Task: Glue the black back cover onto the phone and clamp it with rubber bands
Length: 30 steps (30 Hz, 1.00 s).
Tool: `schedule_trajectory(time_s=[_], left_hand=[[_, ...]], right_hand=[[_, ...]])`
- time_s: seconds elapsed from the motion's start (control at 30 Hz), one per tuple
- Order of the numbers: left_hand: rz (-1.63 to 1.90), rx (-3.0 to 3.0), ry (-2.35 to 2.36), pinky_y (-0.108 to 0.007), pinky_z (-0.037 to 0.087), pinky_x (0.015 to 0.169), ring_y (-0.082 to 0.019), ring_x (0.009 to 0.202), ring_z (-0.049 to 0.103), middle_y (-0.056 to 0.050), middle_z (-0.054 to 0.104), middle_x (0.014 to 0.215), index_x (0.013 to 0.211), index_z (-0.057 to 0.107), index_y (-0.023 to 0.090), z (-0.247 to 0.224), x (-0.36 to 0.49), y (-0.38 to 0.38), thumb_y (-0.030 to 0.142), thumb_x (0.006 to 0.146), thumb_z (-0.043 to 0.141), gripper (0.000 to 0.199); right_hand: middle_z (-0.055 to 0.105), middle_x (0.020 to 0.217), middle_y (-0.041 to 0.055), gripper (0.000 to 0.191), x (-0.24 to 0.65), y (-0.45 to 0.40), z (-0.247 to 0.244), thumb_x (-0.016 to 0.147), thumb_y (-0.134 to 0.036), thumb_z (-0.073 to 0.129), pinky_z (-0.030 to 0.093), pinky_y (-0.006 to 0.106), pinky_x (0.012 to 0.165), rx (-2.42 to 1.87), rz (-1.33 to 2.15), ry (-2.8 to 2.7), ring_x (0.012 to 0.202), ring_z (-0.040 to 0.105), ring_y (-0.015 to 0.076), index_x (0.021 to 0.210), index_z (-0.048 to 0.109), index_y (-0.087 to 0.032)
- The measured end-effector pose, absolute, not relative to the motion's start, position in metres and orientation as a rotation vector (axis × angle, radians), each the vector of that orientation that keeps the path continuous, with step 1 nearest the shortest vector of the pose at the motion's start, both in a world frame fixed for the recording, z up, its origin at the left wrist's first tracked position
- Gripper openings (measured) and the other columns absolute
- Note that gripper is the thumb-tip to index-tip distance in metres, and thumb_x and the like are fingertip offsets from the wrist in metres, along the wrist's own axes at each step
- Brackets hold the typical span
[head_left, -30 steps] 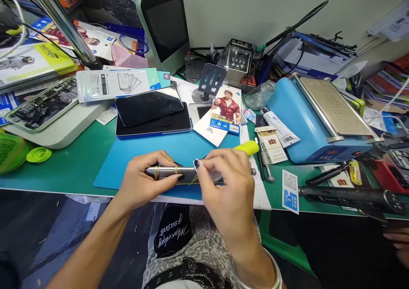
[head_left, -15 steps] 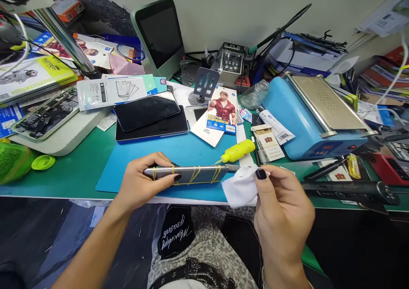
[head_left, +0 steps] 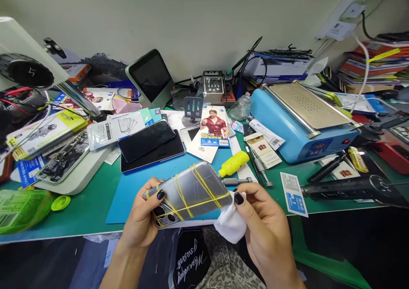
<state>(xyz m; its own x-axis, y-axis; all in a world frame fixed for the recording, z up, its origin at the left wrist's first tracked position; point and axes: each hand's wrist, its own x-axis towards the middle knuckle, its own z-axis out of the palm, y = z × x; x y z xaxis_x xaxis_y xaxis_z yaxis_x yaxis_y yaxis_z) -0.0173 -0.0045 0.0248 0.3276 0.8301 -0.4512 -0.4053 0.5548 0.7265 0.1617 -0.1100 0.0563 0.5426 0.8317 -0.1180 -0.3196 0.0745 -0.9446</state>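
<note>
A grey phone (head_left: 194,191) with yellow rubber bands wound round it is tilted so its back and camera lenses show. My left hand (head_left: 145,214) grips its camera end, thumb on the back and the other fingers mostly hidden beneath. My right hand (head_left: 263,223) pinches a white cloth (head_left: 231,225) against the phone's opposite end. Just beyond the phone lie a yellow squeeze bottle (head_left: 234,164) and a metal-handled screwdriver (head_left: 236,181) on the blue mat (head_left: 123,199).
Two dark phone-like devices (head_left: 153,148) lie stacked behind the phone. A blue heating machine (head_left: 277,131) stands at the right, with a black tool (head_left: 345,191) before it. An opened phone (head_left: 64,159) rests at the left, near a green bottle (head_left: 25,210).
The phone has turned from edge-on to show its back. The cloth has moved left with my right hand and now meets the phone's end. The view has shifted.
</note>
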Motion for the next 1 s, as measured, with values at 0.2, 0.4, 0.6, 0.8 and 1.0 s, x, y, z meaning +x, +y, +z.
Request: schedule_trajectory(time_s=[0.2, 0.4, 0.6, 0.8, 1.0], left_hand=[[0.877, 0.515, 0.915, -0.017, 0.041, 0.040, -0.007, 0.046, 0.049, 0.006, 0.055, 0.061, 0.070, 0.053, 0.019, 0.014, -0.015, -0.004, 0.033, 0.054, 0.088, 0.040], [0.937, 0.451, 0.988, -0.026, 0.058, 0.061, -0.015, 0.065, 0.065, 0.004, 0.070, 0.078, 0.082, 0.069, 0.024, 0.004, -0.011, -0.003, 0.040, 0.047, 0.091, 0.044], [1.064, 0.605, 0.928, -0.022, 0.053, 0.050, -0.012, 0.057, 0.062, 0.006, 0.068, 0.068, 0.069, 0.068, 0.026, 0.021, -0.021, 0.007, 0.043, 0.048, 0.091, 0.036], [1.450, 1.769, 0.498, -0.046, 0.040, 0.109, -0.017, 0.078, 0.068, 0.009, 0.075, 0.070, 0.072, 0.072, 0.038, 0.086, -0.034, 0.017, 0.039, 0.076, 0.076, 0.006], [1.141, 2.503, -0.132, -0.052, 0.026, 0.115, -0.025, 0.086, 0.072, 0.005, 0.073, 0.058, 0.083, 0.073, 0.046, 0.156, -0.016, 0.028, 0.037, 0.095, 0.046, 0.031]], right_hand=[[0.056, 0.064, -0.0019, 0.009, 0.153, -0.105, 0.070, 0.084, -0.029, 0.068, 0.040, 0.016, 0.044, -1.103, 0.926, -0.616, 0.051, 0.049, 0.0073, 0.084, 0.065, -0.021], [0.059, 0.063, -0.0010, 0.013, 0.143, -0.104, 0.082, 0.085, -0.033, 0.066, 0.045, 0.018, 0.048, -1.132, 0.974, -0.681, 0.053, 0.055, 0.0093, 0.082, 0.064, -0.020], [0.064, 0.064, 0.0019, 0.014, 0.179, -0.068, 0.095, 0.083, -0.031, 0.061, 0.046, 0.023, 0.045, -1.390, 0.807, -0.856, 0.052, 0.059, 0.0141, 0.079, 0.065, -0.018], [0.058, 0.128, 0.0144, 0.043, 0.220, -0.040, 0.102, 0.081, -0.039, 0.063, 0.046, 0.046, 0.100, -1.413, 0.504, -0.886, 0.116, 0.057, 0.0265, 0.118, 0.060, -0.017], [0.071, 0.073, 0.0099, 0.066, 0.209, -0.079, 0.095, 0.087, -0.069, 0.038, 0.055, 0.037, 0.071, -0.923, 1.873, -0.759, 0.073, 0.070, 0.0229, 0.090, 0.069, -0.011]])
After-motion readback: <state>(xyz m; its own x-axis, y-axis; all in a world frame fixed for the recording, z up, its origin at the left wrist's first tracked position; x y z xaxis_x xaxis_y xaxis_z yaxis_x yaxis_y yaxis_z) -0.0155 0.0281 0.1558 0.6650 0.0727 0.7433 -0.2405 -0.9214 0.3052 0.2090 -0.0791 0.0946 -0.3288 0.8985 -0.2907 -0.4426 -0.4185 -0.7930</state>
